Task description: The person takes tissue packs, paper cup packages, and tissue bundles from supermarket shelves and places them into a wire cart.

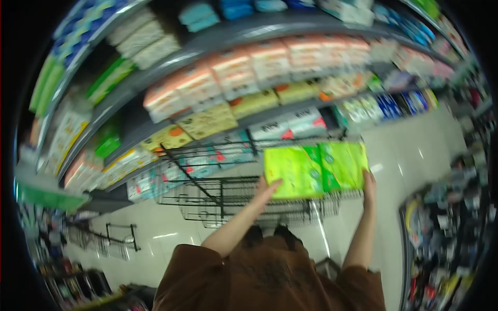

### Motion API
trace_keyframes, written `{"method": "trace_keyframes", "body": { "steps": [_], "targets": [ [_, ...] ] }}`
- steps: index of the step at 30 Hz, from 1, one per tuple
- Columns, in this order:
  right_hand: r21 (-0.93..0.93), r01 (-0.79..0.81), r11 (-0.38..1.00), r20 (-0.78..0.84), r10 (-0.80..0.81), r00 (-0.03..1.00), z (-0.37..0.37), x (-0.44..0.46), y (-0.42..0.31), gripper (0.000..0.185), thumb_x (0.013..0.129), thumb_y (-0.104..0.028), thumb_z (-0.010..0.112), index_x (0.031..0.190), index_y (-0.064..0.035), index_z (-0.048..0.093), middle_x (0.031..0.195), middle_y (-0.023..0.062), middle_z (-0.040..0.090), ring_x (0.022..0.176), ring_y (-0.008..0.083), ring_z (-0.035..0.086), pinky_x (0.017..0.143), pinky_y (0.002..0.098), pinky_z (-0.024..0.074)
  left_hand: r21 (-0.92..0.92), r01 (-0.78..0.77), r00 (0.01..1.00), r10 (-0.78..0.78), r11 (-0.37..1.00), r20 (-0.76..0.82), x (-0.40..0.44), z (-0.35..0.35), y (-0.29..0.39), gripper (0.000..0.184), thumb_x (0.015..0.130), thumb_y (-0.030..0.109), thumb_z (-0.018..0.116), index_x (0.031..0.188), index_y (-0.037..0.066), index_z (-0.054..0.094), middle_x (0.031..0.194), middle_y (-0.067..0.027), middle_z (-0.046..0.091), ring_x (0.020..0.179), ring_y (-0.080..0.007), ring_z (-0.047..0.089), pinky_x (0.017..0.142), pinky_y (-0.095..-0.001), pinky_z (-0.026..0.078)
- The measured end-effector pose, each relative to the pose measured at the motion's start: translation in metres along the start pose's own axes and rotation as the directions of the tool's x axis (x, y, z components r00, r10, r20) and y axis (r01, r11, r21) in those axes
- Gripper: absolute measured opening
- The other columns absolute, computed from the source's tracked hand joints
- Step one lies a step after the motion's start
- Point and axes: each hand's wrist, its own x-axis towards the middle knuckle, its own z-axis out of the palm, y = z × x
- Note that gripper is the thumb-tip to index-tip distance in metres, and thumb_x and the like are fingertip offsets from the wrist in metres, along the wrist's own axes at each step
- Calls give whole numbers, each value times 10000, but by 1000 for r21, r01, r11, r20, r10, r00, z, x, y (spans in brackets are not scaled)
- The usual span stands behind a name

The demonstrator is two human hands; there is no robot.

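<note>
A bright yellow-green package (293,173) with a darker green band is held out in front of the body, over a black wire rack or cart (244,194). My left hand (267,190) grips its lower left corner, the thumb lying on the front face. At the right edge of the package, my right hand (369,182) is closed round its side. The fingers behind the package are hidden.
Shelves (218,39) of packaged goods curve across the front and left, with pink-and-white packs (233,70) in a row. Below them are yellow packs (210,122). Crowded goods (441,223) stand at the right. Another wire frame (122,236) is at lower left.
</note>
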Motion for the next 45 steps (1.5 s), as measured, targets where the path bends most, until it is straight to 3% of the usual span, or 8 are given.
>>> {"method": "trace_keyframes", "body": {
  "steps": [8,16,21,24,25,28,36,45],
  "targets": [
    [-3,102,995,37,-102,994,2,-5,10,679,973,-272,597,1544,-22,329,1551,149,396,1430,272,359,1179,379,259,49,-141,983,146,989,-115,-25,17,23,1131,748,456,835,1493,-37,143,1461,-246,305,1412,-365,301,1169,-436,280],
    [-45,190,981,128,-183,975,12,-53,-7,652,927,-174,608,1537,-96,392,1656,195,168,1516,352,202,1213,448,205,-389,-169,978,104,905,-183,-79,-11,58,1162,733,229,879,1524,-18,64,1414,-236,417,1303,-299,477,1088,-389,403],
    [-255,404,879,-72,-434,898,40,-39,35,730,828,-138,735,1476,-23,419,1499,214,407,1400,380,382,1177,479,272,-515,-315,948,236,797,-214,-164,-63,51,1094,745,147,863,1551,56,129,1400,-201,437,1309,-279,468,1085,-385,390],
    [-676,603,425,36,-797,602,59,-60,-3,612,888,-408,739,1406,-160,528,1406,176,535,1223,328,550,1049,533,422,-590,-378,926,283,713,-251,-208,-111,12,1099,750,127,850,1561,71,111,1411,-180,434,1325,-271,454,1092,-390,384],
    [-715,516,471,65,-691,720,72,-77,-18,727,822,-145,727,1473,-24,425,1461,233,441,1340,403,433,1143,484,317,-575,-400,916,290,714,-277,-221,-128,-8,1107,758,112,836,1571,71,86,1424,-165,431,1339,-268,445,1105,-392,375],
    [-707,582,402,156,-714,683,131,-138,-77,662,932,-185,643,1523,-57,376,1546,184,382,1327,333,460,1128,414,343,-676,-365,929,199,640,-313,-282,-174,-48,1102,766,106,827,1572,65,77,1432,-161,429,1348,-268,439,1120,-400,362],
    [-972,120,204,7,-479,878,247,-132,-117,1088,782,-636,729,1578,-74,245,1483,367,340,1251,492,511,1068,503,420,-772,-441,877,34,458,-480,-406,-280,-196,1048,772,145,824,1558,91,133,1426,-148,441,1325,-267,469,1089,-405,396],
    [-895,362,261,144,-599,788,345,-206,-184,965,805,-392,742,1556,-17,266,1510,303,360,1313,409,467,1107,448,374,-647,-762,643,-98,23,-760,-516,-339,-280,880,874,126,691,1561,181,144,1477,-136,396,1346,-303,446,1098,-476,412]
  ]
}}
